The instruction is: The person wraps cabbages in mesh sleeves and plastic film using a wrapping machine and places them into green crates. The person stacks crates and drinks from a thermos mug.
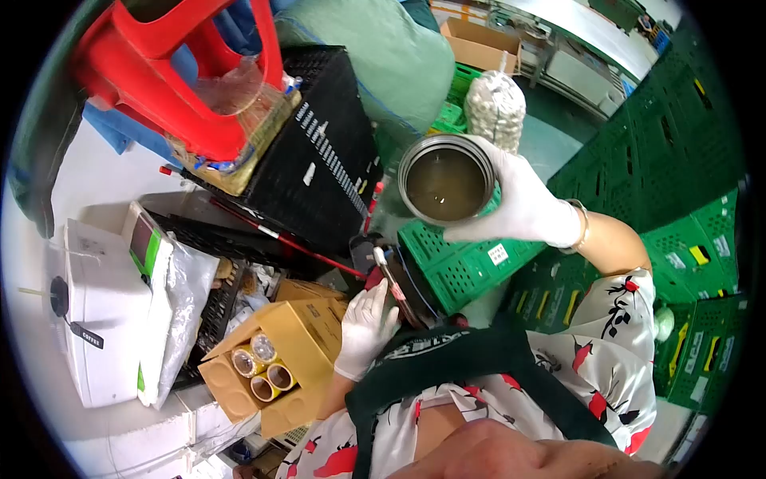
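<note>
My right hand (523, 195), in a white glove, grips a wide-mouthed jar (407, 164) with a ridged, metallic-looking rim. The jar has no lid on, and murky brownish liquid (447, 185) shows inside it. Lower and to the left, my left hand (367, 327) is also gloved in white. Its fingers are stretched out, with nothing visible in them, close to a white and red stick (389, 279). Whether the fingertips touch the stick, I cannot tell. A green perforated crate (455, 263) lies beneath the jar.
An open cardboard box (315, 327) with several tape rolls (263, 367) sits left. Behind it are a white container (100, 311) and a black crate (311, 152) bearing a red stool (171, 68). Green crates (630, 152) stack up on the right. A white-filled bag (495, 108) stands beyond the jar.
</note>
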A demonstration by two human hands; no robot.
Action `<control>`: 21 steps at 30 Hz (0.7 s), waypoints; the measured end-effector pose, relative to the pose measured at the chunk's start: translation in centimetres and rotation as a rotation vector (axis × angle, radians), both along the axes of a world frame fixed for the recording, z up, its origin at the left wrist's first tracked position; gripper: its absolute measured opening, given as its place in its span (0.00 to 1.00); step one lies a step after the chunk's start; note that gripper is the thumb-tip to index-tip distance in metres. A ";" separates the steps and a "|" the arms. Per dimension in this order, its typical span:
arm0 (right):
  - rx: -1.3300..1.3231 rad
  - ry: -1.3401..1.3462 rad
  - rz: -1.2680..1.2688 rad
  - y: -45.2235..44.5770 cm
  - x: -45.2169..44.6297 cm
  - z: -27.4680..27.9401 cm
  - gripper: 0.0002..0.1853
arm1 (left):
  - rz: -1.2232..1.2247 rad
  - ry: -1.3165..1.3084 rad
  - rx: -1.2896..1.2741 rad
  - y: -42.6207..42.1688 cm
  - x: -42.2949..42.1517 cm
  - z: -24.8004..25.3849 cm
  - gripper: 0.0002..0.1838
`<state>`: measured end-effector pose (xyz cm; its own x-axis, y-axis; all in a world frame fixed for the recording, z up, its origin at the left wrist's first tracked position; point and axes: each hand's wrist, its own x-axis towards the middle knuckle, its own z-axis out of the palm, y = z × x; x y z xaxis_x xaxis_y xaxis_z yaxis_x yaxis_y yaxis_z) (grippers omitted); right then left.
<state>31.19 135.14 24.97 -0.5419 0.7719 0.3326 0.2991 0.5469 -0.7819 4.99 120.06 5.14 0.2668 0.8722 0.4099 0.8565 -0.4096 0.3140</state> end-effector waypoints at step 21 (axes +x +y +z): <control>0.184 -0.034 0.296 -11.7 9.5 6.6 0.46 | -0.274 0.088 -0.127 -0.4 7.9 1.6 0.32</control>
